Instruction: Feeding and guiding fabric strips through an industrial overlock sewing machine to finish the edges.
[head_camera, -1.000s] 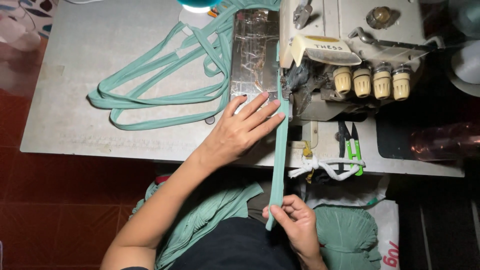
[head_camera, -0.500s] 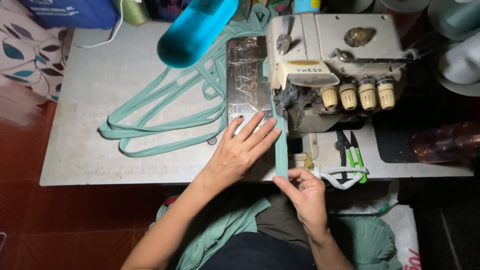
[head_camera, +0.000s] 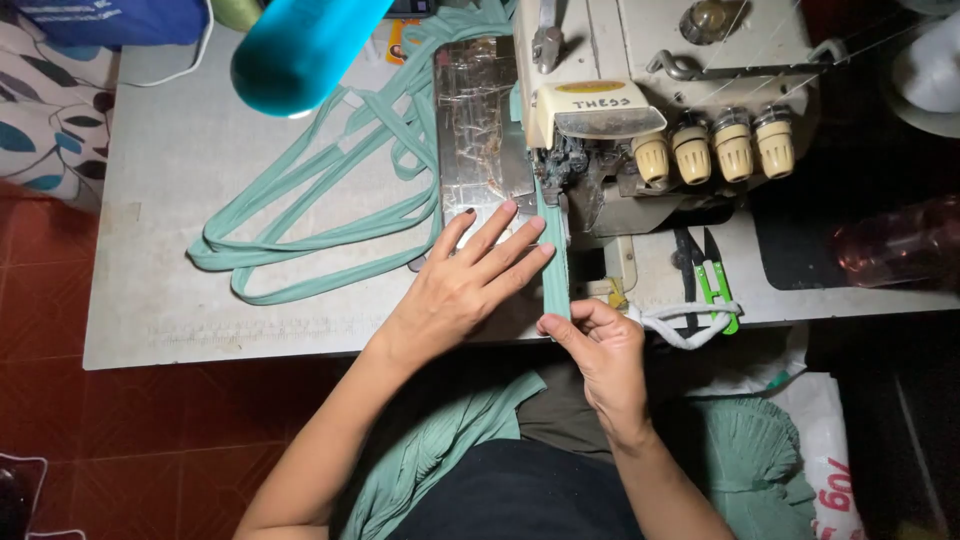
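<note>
Green strip (head_camera: 553, 262) under flat left hand (head_camera: 462, 290)

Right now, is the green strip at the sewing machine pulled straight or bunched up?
Straight: the green strip runs flat from the sewing machine to the right hand.

One sewing machine (head_camera: 650, 110), three tension knobs (head_camera: 712, 150), one green fabric strip (head_camera: 320, 215), one thread snips (head_camera: 712, 280), two hands (head_camera: 470, 285).

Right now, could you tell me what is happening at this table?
A person is feeding a narrow green fabric strip into a cream overlock sewing machine. The left hand lies flat on the table beside the strip; the right hand pinches its near end at the grey table edge. Sewn strip lies looped at left.
</note>
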